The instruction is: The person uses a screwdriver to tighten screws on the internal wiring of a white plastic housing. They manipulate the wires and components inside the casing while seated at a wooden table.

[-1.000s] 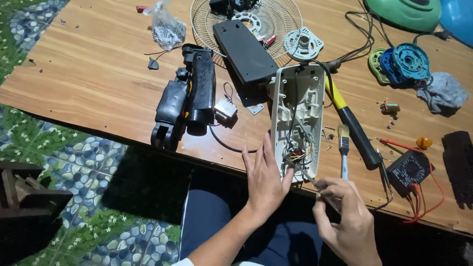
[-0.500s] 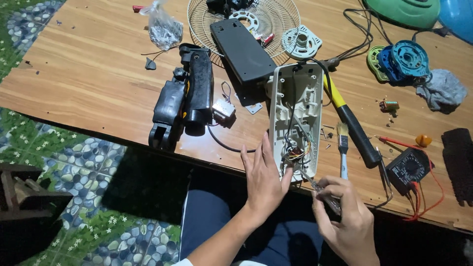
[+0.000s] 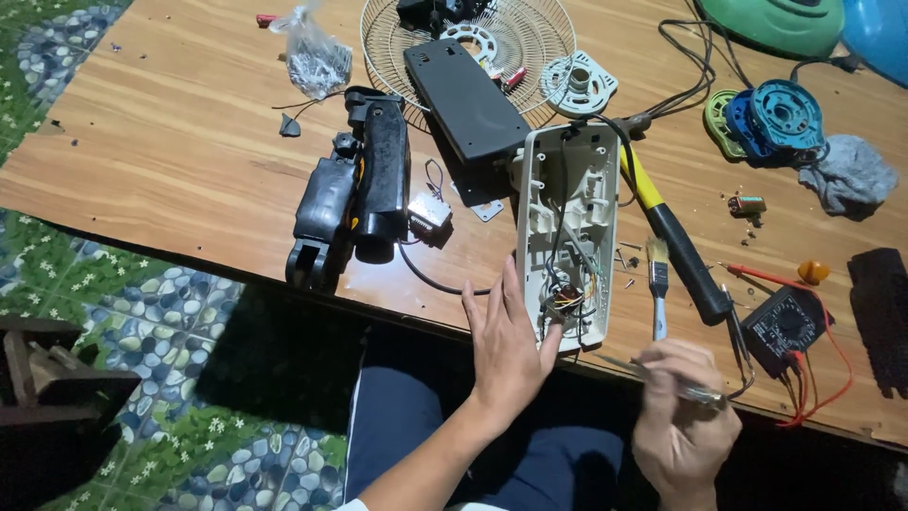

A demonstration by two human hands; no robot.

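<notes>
Head view, steeply down (perhaps close)

Lower centre of frame: left hand [image 3: 506, 345] rests flat against the near end of an open white plastic housing [image 3: 567, 237], wires exposed. Lower right: right hand [image 3: 683, 426] grips a thin screwdriver [image 3: 662, 378]. Small paintbrush [image 3: 658, 295] lies just beside the housing.
</notes>
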